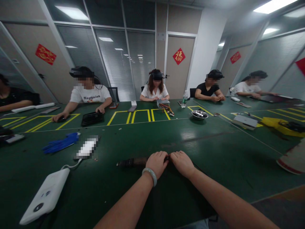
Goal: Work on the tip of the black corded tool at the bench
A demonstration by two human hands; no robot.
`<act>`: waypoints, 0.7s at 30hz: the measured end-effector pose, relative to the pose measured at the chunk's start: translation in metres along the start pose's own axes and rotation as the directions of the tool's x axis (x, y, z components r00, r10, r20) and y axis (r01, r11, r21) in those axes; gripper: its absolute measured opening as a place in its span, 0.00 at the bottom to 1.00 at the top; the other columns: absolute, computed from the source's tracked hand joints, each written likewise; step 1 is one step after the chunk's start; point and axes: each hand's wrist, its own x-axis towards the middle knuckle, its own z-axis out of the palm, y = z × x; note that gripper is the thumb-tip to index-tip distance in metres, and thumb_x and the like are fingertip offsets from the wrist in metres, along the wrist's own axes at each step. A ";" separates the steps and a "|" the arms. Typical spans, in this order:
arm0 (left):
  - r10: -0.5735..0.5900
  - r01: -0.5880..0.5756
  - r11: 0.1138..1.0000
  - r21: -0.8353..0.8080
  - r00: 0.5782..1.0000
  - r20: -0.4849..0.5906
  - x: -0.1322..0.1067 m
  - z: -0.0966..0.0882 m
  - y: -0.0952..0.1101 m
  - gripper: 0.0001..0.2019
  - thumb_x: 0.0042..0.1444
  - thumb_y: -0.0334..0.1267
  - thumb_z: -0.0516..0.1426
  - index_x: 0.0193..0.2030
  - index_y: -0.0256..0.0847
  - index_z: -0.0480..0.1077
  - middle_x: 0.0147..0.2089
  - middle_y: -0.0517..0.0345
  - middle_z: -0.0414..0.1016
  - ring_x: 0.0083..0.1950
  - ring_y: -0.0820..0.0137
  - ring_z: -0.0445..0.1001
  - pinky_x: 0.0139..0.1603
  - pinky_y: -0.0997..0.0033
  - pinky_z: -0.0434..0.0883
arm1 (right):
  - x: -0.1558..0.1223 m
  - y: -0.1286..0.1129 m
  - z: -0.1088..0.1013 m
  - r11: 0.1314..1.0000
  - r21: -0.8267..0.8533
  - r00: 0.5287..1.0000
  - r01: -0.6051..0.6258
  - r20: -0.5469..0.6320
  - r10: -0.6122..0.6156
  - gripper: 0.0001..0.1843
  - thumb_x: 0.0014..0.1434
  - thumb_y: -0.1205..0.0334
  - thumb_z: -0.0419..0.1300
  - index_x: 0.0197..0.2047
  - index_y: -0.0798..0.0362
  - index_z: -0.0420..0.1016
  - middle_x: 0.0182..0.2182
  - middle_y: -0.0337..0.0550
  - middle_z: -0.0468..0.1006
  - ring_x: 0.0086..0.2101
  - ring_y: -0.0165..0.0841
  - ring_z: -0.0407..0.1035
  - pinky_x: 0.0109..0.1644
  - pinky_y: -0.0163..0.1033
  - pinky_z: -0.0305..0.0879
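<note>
A dark, slim electric screwdriver (133, 162) lies low over the green table, its narrow tip pointing left. Around its rear part my left hand (156, 163) is closed, with a pale bangle on the wrist. My right hand (182, 163) is closed at the tool's tail end, right beside the left hand. Past the right hand a thin dark cord (197, 166) shows; the fingers hide where it meets the tool.
To the left are a white power bank (46, 194), a cabled phone (87, 148) and blue gloves (61, 142). Farther off stand a metal bowl (199, 115) and a water bottle (184, 98). Several people sit across the table (214, 152). A pale container (293, 157) stands right.
</note>
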 end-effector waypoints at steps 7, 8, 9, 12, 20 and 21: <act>0.121 -0.130 0.988 -0.078 0.986 -0.110 -0.012 -0.011 0.002 0.11 0.58 0.36 0.56 0.48 0.44 0.66 0.47 0.57 0.73 0.53 0.65 0.69 0.65 0.56 0.55 | 0.002 0.002 -0.001 0.999 -0.025 0.999 0.042 0.011 -0.042 0.06 0.63 0.71 0.51 0.37 0.53 0.67 0.33 0.41 0.73 0.35 0.34 0.67 0.44 0.40 0.54; 0.144 -0.157 0.983 -0.093 0.980 -0.135 -0.014 -0.013 0.002 0.11 0.59 0.36 0.55 0.49 0.45 0.66 0.48 0.57 0.73 0.55 0.66 0.68 0.66 0.56 0.54 | 0.003 0.003 0.000 0.999 -0.027 0.999 0.047 0.015 -0.046 0.06 0.62 0.71 0.51 0.37 0.53 0.67 0.33 0.41 0.73 0.35 0.34 0.67 0.44 0.40 0.54; 0.164 -0.181 0.978 -0.107 0.974 -0.154 -0.017 -0.016 0.002 0.11 0.59 0.35 0.54 0.50 0.45 0.66 0.50 0.57 0.73 0.56 0.67 0.67 0.67 0.57 0.53 | 0.003 0.005 0.000 0.998 -0.028 0.999 0.048 0.019 -0.048 0.06 0.62 0.71 0.51 0.37 0.52 0.67 0.33 0.41 0.73 0.36 0.34 0.67 0.45 0.40 0.54; 0.206 -0.233 0.962 -0.142 0.962 -0.180 -0.022 -0.023 0.002 0.12 0.60 0.32 0.52 0.50 0.46 0.67 0.51 0.59 0.73 0.57 0.69 0.67 0.67 0.59 0.53 | 0.003 0.023 -0.002 0.999 -0.044 1.000 0.009 0.026 -0.008 0.05 0.62 0.69 0.52 0.38 0.52 0.67 0.33 0.41 0.74 0.36 0.35 0.68 0.44 0.40 0.54; 0.295 -0.303 0.932 -0.201 0.953 -0.071 -0.027 -0.032 0.003 0.14 0.60 0.32 0.51 0.52 0.48 0.68 0.52 0.60 0.73 0.54 0.70 0.69 0.58 0.64 0.65 | -0.095 0.177 -0.027 0.908 -0.147 0.914 -0.393 0.041 0.403 0.02 0.59 0.66 0.55 0.33 0.51 0.66 0.33 0.49 0.76 0.36 0.40 0.71 0.39 0.43 0.55; 0.297 -0.301 0.932 -0.201 0.954 -0.048 -0.027 -0.031 0.003 0.15 0.61 0.32 0.52 0.53 0.49 0.67 0.53 0.61 0.73 0.54 0.70 0.69 0.58 0.64 0.65 | -0.119 0.200 -0.030 0.868 -0.163 0.874 -0.469 0.052 0.482 0.03 0.59 0.64 0.55 0.33 0.50 0.66 0.33 0.50 0.76 0.35 0.39 0.71 0.38 0.43 0.55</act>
